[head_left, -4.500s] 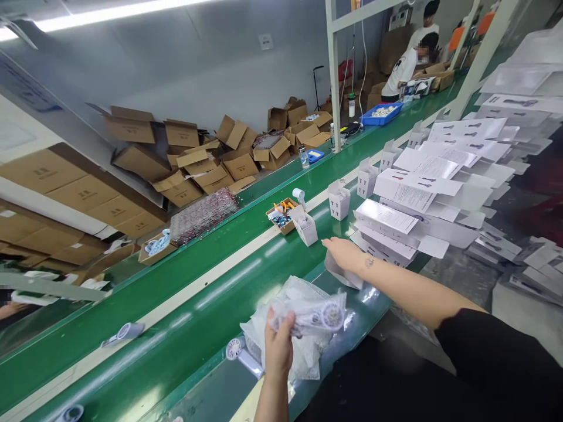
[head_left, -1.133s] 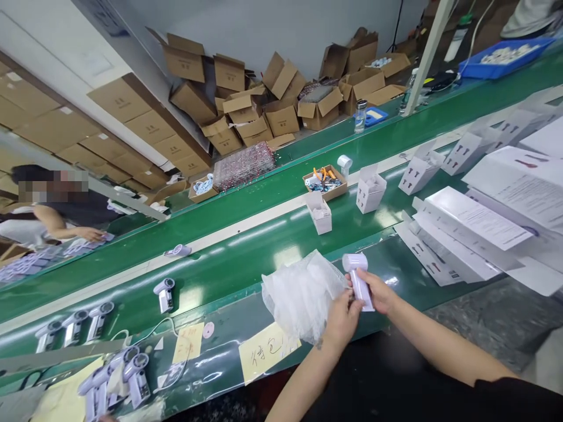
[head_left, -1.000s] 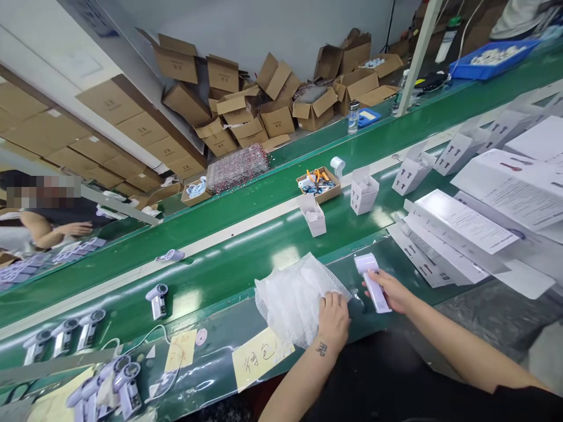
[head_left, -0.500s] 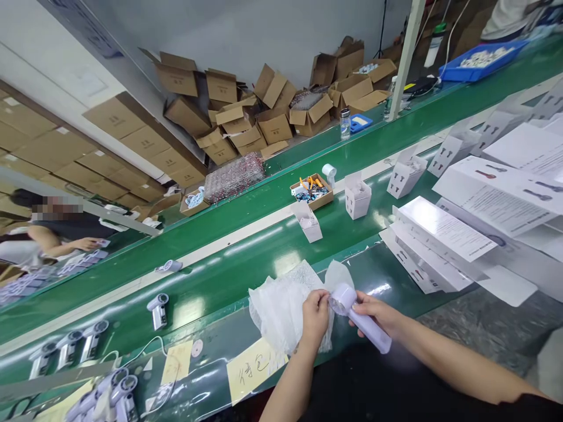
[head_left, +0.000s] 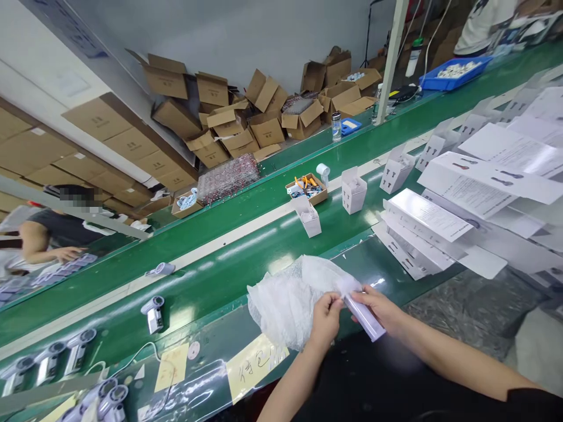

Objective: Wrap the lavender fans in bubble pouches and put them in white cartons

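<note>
The pale purple fan (head_left: 368, 321) is between your hands at the lower middle of the frame, tilted, with its handle running down to the lower right and its head end covered by a translucent white pouch (head_left: 321, 271). Your right hand (head_left: 379, 308) grips the fan near the top of the handle; your left hand (head_left: 326, 316) has its fingers closed in a pinch at the pouch's edge, just beside the fan.

To the left of the fan, a heap of white pouches (head_left: 279, 308) lies on the green counter (head_left: 211, 378), partly over a yellow card (head_left: 253, 370) with handwriting.

Above your hands, an open white box (head_left: 312, 227) has whitish, crumpled material showing at its mouth, and a second white box (head_left: 353, 204) beside it shows much the same. Just behind the first is a shallow cardboard tray (head_left: 319, 198) of orange-handled tools and small blue pieces. Farther off, a blue tray (head_left: 442, 82) at the upper right holds many small white parts, and a small cardboard box (head_left: 190, 211) left of centre holds pale blue items.

Flat printed cartons (head_left: 433, 218) are stacked at the right. Loose fans (head_left: 153, 313) lie at the lower left.
</note>
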The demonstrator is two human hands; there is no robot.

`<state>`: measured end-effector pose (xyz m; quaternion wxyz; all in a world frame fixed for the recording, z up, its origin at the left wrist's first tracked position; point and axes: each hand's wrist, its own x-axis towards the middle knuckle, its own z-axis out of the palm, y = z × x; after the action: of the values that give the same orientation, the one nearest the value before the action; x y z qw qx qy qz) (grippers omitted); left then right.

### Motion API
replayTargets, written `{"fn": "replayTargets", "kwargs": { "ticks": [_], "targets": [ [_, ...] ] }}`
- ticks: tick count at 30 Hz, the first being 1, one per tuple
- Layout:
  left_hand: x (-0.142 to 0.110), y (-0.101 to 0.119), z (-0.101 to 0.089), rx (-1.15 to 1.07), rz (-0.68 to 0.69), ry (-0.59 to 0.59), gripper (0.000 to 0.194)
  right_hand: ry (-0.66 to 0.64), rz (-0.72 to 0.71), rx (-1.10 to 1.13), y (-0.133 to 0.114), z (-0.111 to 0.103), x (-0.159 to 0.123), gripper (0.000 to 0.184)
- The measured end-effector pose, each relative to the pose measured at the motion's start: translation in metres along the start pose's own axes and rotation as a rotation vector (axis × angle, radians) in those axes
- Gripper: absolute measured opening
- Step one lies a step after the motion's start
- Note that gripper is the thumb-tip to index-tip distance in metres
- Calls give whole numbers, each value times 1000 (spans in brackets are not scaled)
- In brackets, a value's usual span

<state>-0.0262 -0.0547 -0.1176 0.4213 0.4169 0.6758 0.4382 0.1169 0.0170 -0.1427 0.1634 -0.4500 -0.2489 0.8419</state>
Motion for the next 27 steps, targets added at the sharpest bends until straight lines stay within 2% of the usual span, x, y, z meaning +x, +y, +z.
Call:
{"fn": "replayTargets", "kwargs": {
  "ticks": [4,6,8,10,12,13,16,18,21,23,25,26,27],
  "targets": [
    [4,23,-5,-113,-82,-76,15,-1,-1,-107,10,-9,-13,31],
    [-1,27,-7,-227,-194,-122,19,58,-62,-299,8,-15,-24,30],
    [-9,28,-7,-345,-302,-163,23,144,-226,-617,-3,-17,-41,31],
    [-17,28,-7,-388,-357,-237,25,162,-442,-908,-18,-15,-64,31],
    [-23,29,-7,-365,-361,-327,26,109,-578,-1053,-32,-11,-86,29],
    [-25,29,-7,-347,-352,-367,27,64,-593,-1084,-36,-11,-95,28],
    [-26,27,-6,-304,-334,-475,30,-89,-520,-1124,-41,-17,-113,26],
    [-25,27,-6,-315,-334,-506,32,-73,-453,-1055,-42,-23,-119,23],
    [-20,34,-13,-429,-293,-426,35,30,-380,-777,-50,-25,-125,21],
    [-17,44,-25,-505,-203,-350,35,-36,-346,-558,-60,-18,-129,19],
    [-13,55,-38,-451,-41,-316,39,-122,-356,-341,-68,-5,-129,20],
    [-12,59,-44,-356,43,-320,53,-145,-373,-241,-69,4,-127,21],
    [-10,63,-48,-236,118,-333,75,-165,-394,-162,-69,12,-124,23]
  ]
}}
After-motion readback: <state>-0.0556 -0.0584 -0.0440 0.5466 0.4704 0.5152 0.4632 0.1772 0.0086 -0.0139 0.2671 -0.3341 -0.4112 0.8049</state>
